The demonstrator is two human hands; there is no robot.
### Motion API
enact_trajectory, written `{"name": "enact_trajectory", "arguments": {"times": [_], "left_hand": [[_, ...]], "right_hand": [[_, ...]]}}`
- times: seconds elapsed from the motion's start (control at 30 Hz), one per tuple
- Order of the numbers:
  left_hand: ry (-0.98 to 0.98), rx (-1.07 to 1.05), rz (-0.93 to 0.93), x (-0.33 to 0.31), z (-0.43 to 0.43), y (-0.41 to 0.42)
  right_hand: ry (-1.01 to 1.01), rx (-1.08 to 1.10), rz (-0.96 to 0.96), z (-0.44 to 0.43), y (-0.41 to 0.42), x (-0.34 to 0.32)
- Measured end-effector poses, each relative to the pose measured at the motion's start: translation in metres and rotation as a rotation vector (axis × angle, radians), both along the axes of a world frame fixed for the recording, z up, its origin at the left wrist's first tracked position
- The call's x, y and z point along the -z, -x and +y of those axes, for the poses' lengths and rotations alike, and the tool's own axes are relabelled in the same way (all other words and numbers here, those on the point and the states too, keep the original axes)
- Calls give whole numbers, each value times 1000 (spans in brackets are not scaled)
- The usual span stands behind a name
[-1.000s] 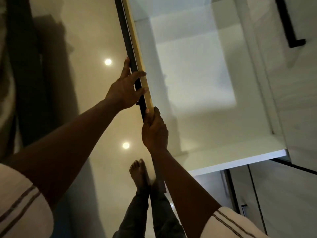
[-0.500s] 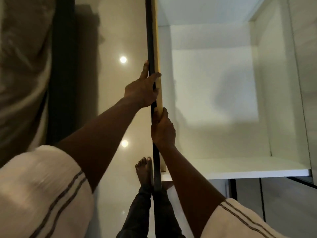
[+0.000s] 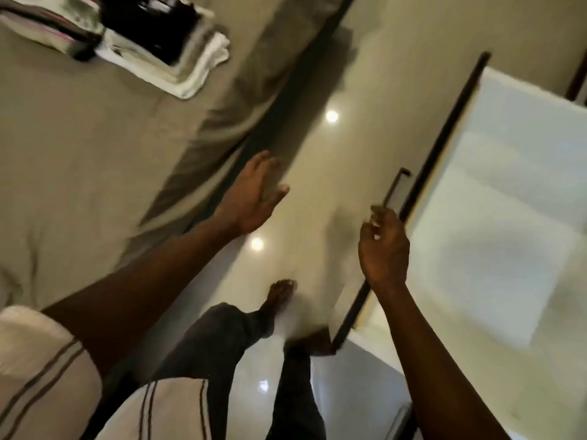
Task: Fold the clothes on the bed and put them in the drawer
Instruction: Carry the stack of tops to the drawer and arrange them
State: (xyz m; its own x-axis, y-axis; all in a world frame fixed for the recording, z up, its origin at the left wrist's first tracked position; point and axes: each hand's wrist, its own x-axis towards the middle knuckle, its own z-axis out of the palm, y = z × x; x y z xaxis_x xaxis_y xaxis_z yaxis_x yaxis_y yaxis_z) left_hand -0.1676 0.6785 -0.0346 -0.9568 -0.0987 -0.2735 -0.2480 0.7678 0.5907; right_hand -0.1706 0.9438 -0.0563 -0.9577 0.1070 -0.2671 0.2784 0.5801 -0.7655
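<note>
At 10 o'clock, bed (image 3: 79,160) fills my left; drawer (image 3: 508,249) stands open at 3, glossy floor (image 3: 333,173) between. Folded clothes (image 3: 178,58) sit at 11 on the bed, blurred: soft, light, floppy I'd guess, so scoop both palms under the bottom layer. Left hand (image 3: 254,198) near centre, fingers straight, apart, holding nothing. Right hand (image 3: 384,246) at 4, fingers loosely curled, nothing gripped, near drawer front.
</note>
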Motion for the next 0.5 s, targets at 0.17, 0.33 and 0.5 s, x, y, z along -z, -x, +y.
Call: {"name": "enact_trajectory", "arguments": {"times": [0.17, 0.33, 0.5], "left_hand": [[15, -280, 41, -36, -141, -5], [40, -517, 31, -16, -273, 41], [222, -434, -65, 58, -394, 95]], "right_hand": [[77, -206, -206, -94, 40, -40], [296, -237, -490, -237, 97, -44], [478, -65, -659, -379, 167, -16]]}}
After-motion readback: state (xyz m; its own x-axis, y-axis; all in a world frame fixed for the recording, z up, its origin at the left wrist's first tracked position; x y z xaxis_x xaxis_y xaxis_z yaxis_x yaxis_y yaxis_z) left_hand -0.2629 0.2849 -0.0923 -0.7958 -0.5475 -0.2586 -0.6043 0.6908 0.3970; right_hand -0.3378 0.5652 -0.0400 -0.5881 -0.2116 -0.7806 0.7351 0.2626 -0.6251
